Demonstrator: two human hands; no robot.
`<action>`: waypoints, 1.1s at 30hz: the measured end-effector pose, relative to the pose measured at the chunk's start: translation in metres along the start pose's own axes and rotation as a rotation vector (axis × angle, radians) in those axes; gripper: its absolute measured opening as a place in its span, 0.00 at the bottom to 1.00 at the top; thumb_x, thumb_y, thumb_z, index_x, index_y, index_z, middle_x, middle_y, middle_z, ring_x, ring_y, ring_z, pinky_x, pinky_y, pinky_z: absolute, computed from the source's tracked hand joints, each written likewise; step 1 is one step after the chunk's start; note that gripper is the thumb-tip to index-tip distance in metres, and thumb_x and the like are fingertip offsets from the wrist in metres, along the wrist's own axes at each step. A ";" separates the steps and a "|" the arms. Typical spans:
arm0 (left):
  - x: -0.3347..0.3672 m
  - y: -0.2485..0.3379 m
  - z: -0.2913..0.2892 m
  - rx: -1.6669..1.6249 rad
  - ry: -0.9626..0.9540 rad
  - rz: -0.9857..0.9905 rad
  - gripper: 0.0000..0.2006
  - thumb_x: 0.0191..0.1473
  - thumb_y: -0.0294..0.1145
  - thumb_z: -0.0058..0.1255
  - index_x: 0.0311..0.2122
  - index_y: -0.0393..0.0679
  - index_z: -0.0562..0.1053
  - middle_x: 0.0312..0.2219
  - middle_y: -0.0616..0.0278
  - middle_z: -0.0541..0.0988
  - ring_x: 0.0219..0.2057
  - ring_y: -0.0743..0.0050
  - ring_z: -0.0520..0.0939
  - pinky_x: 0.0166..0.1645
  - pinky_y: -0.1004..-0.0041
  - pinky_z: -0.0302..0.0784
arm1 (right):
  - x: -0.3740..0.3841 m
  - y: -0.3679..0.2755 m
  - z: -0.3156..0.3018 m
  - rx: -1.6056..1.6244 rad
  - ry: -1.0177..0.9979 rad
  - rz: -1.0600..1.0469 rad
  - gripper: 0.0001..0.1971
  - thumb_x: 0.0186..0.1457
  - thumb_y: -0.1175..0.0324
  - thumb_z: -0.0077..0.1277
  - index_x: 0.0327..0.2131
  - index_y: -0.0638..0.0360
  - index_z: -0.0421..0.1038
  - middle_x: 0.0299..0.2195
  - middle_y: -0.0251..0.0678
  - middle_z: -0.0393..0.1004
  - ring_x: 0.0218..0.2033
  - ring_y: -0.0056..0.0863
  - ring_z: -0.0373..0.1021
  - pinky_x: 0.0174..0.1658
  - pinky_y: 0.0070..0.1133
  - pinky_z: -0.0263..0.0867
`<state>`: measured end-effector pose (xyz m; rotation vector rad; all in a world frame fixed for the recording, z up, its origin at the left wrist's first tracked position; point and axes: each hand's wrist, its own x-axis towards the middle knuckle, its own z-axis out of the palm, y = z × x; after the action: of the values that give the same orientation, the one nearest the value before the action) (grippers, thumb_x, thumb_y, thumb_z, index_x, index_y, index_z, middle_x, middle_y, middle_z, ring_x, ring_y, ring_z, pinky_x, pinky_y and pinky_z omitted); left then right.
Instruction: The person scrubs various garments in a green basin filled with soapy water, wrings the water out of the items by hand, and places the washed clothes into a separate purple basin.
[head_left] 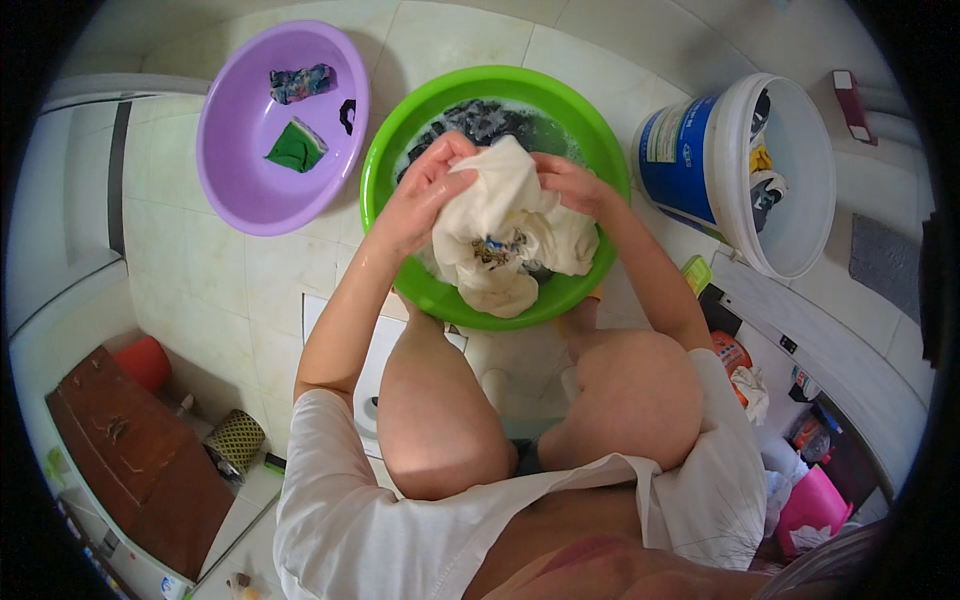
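Observation:
Both my hands hold up a wet cream-coloured garment [468, 232] with a small coloured print, above a round green basin [377, 180]. My left hand [432, 192] grips its upper left part, with the thumb and fingers closed on the cloth. On the other side my right hand [570, 185] is closed on the garment's upper right; some of its fingertips are hidden behind the fabric. Dark clothes [490, 120] lie in sudsy water in the basin. The lower folds of the garment hang over the basin's near side.
Left of the green basin stands a purple basin [235, 165] with a green cloth [297, 147], a patterned cloth [302, 84] and a black band [347, 116]. A white and blue bucket [690, 160] with clothes is at right. A brown cabinet [130, 450] stands lower left.

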<state>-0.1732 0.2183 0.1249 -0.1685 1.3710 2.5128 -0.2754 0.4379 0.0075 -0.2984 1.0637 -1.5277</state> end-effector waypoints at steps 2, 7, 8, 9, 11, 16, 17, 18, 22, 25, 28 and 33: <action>0.014 -0.006 -0.009 -0.122 0.070 0.004 0.08 0.49 0.26 0.45 0.35 0.43 0.62 0.31 0.67 0.69 0.33 0.85 0.70 0.37 0.82 0.67 | -0.005 0.018 -0.017 0.416 0.122 -0.013 0.12 0.50 0.71 0.47 0.40 0.60 0.63 0.39 0.30 0.64 0.41 0.20 0.62 0.45 0.19 0.59; 0.056 -0.045 -0.057 0.032 0.357 0.042 0.10 0.47 0.25 0.48 0.35 0.44 0.63 0.29 0.65 0.71 0.29 0.80 0.72 0.34 0.80 0.69 | 0.008 0.017 -0.032 -0.313 0.536 -0.348 0.13 0.49 0.66 0.49 0.36 0.63 0.64 0.36 0.34 0.67 0.38 0.24 0.64 0.42 0.19 0.60; 0.071 -0.062 -0.070 0.170 0.429 0.056 0.10 0.47 0.26 0.49 0.35 0.43 0.63 0.29 0.64 0.71 0.29 0.80 0.72 0.33 0.80 0.69 | 0.019 0.012 -0.040 -0.396 0.625 -0.251 0.15 0.49 0.64 0.49 0.37 0.63 0.64 0.37 0.37 0.67 0.39 0.27 0.65 0.42 0.21 0.60; 0.083 -0.079 -0.080 0.307 0.501 0.068 0.10 0.47 0.27 0.49 0.34 0.42 0.63 0.29 0.64 0.71 0.29 0.80 0.71 0.33 0.79 0.68 | 0.030 0.010 -0.047 -0.479 0.712 -0.148 0.17 0.49 0.62 0.49 0.38 0.64 0.64 0.38 0.39 0.67 0.40 0.29 0.65 0.42 0.23 0.60; 0.113 -0.115 -0.078 0.584 0.565 0.068 0.11 0.45 0.26 0.50 0.32 0.39 0.61 0.22 0.60 0.69 0.21 0.74 0.70 0.28 0.76 0.66 | 0.042 0.038 -0.070 -0.684 0.831 -0.133 0.18 0.50 0.59 0.48 0.38 0.64 0.64 0.39 0.42 0.67 0.40 0.33 0.65 0.42 0.25 0.60; 0.098 -0.170 -0.103 1.250 0.536 0.185 0.12 0.46 0.30 0.45 0.36 0.40 0.60 0.31 0.44 0.69 0.29 0.45 0.74 0.32 0.58 0.69 | 0.074 0.064 -0.054 -1.164 0.875 0.349 0.23 0.52 0.51 0.40 0.37 0.64 0.67 0.34 0.52 0.69 0.36 0.46 0.68 0.40 0.34 0.63; 0.093 -0.174 -0.103 1.263 0.537 0.114 0.12 0.46 0.29 0.45 0.37 0.40 0.60 0.33 0.44 0.69 0.30 0.44 0.74 0.34 0.57 0.69 | 0.072 0.071 -0.058 -1.162 0.874 0.357 0.23 0.52 0.51 0.40 0.37 0.64 0.67 0.34 0.52 0.69 0.36 0.46 0.68 0.40 0.34 0.63; 0.088 -0.172 -0.105 1.283 0.542 0.046 0.13 0.46 0.29 0.44 0.38 0.41 0.60 0.35 0.43 0.68 0.31 0.42 0.73 0.36 0.55 0.69 | 0.075 0.074 -0.060 -1.212 0.872 0.300 0.20 0.51 0.55 0.42 0.33 0.66 0.68 0.30 0.52 0.70 0.34 0.46 0.68 0.38 0.34 0.63; 0.093 -0.171 -0.100 1.316 0.535 -0.154 0.17 0.43 0.21 0.43 0.42 0.40 0.62 0.35 0.43 0.70 0.34 0.44 0.72 0.37 0.57 0.68 | 0.071 0.080 -0.081 -1.549 0.768 0.156 0.14 0.47 0.62 0.47 0.27 0.67 0.70 0.26 0.53 0.71 0.29 0.44 0.69 0.34 0.31 0.64; 0.101 -0.171 -0.108 1.159 0.520 -0.028 0.19 0.41 0.20 0.43 0.43 0.37 0.63 0.32 0.42 0.71 0.33 0.45 0.73 0.36 0.60 0.69 | 0.080 0.077 -0.089 -1.225 0.976 -0.041 0.12 0.46 0.64 0.51 0.28 0.65 0.70 0.25 0.47 0.72 0.27 0.34 0.69 0.33 0.25 0.63; 0.096 -0.176 -0.128 0.628 0.671 0.038 0.10 0.44 0.23 0.45 0.36 0.38 0.69 0.27 0.50 0.74 0.30 0.55 0.76 0.33 0.63 0.70 | 0.093 0.061 -0.039 -0.400 0.769 -0.394 0.11 0.44 0.66 0.54 0.28 0.64 0.69 0.25 0.38 0.71 0.26 0.23 0.66 0.33 0.19 0.62; 0.102 -0.157 -0.097 -0.686 0.339 -0.109 0.11 0.54 0.31 0.41 0.41 0.37 0.67 0.34 0.59 0.73 0.35 0.70 0.75 0.41 0.74 0.72 | 0.071 0.025 0.062 -0.794 0.451 -0.484 0.13 0.41 0.65 0.56 0.26 0.62 0.65 0.24 0.42 0.69 0.26 0.31 0.68 0.30 0.23 0.63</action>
<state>-0.2277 0.2362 -0.0779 -0.8046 0.5035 2.8373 -0.2350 0.3492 -0.0032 -0.8300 2.0630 -1.5558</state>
